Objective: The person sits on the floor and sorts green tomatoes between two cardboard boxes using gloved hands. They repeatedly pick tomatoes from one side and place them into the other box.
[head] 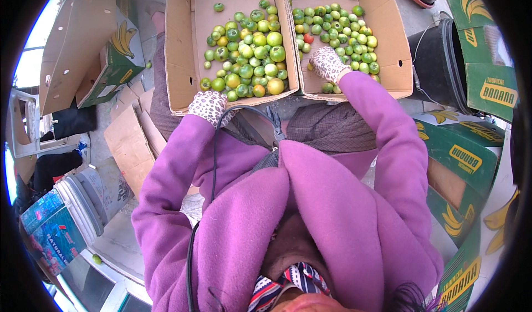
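Observation:
Two open cardboard boxes stand side by side before me. Several green, yellowish and orange tomatoes (245,58) lie spread in the left box (180,33). The right box (388,33) holds smaller, mostly green tomatoes (338,29) and one red tomato (308,38). My left hand (209,107), in a leopard-print glove, is curled over the near rim of the left box. Down inside the right box is my right hand (328,63), gloved alike, among the tomatoes at its left side. Its fingertips point down and are hidden, so what they hold cannot be seen.
At right are a black bucket (432,62) with a wire handle and green banana boxes (461,154). More cardboard boxes (110,58), flattened cardboard (129,145) and plastic pails (79,204) stand at left. A black cable (215,158) runs down my front.

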